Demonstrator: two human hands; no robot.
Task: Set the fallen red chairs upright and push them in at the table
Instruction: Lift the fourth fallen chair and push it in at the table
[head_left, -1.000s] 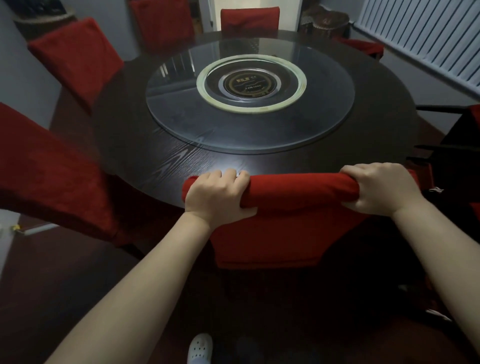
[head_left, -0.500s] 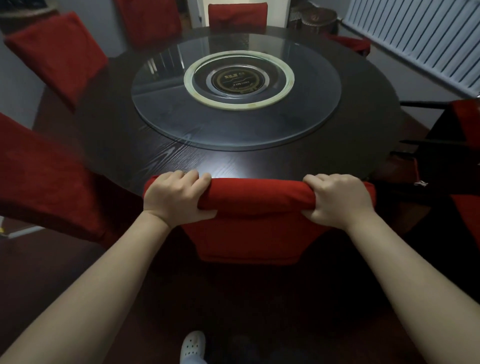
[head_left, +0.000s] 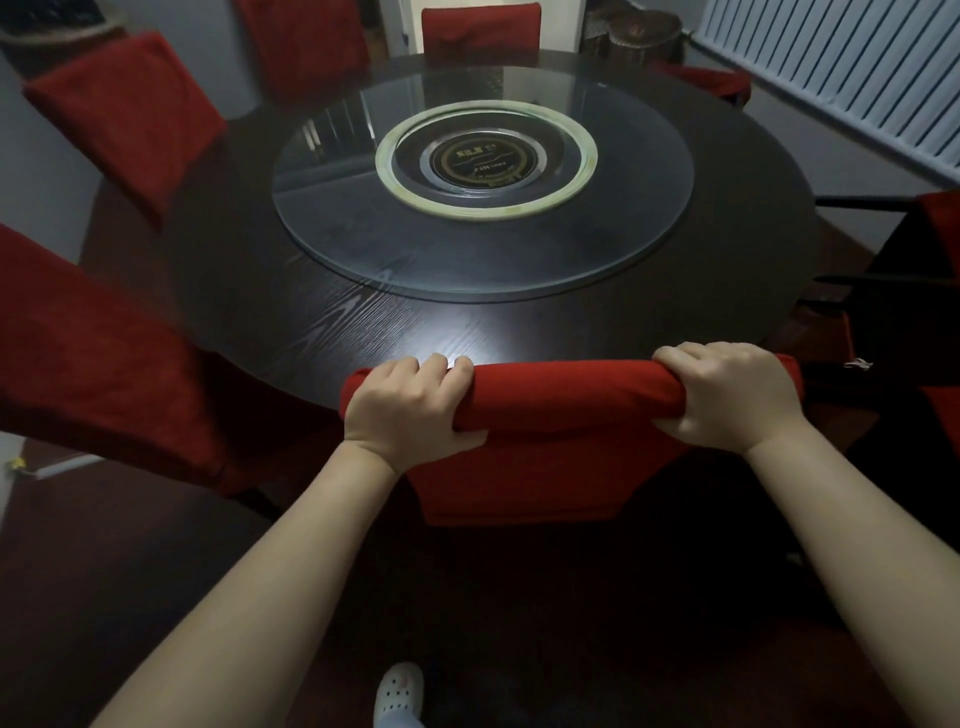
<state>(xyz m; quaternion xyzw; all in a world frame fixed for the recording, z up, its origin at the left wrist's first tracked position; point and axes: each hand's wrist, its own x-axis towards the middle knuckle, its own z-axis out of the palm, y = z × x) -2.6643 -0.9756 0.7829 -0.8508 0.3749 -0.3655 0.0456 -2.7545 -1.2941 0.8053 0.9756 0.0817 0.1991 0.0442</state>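
Fingers (head_left: 436, 366) of left hand (head_left: 410, 410), right hand (head_left: 727, 395) wrap chair (head_left: 566, 400) top | grip unchanged, chair at near table (head_left: 363, 322) edge | we judge it nearly in

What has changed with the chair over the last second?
The red chair slid slightly left along the table edge, then back right; the head camera shifted too. Nothing was taken or released: left hand and right hand keep gripping its top rail. The chair stays upright, the glass turntable looks unmoved.
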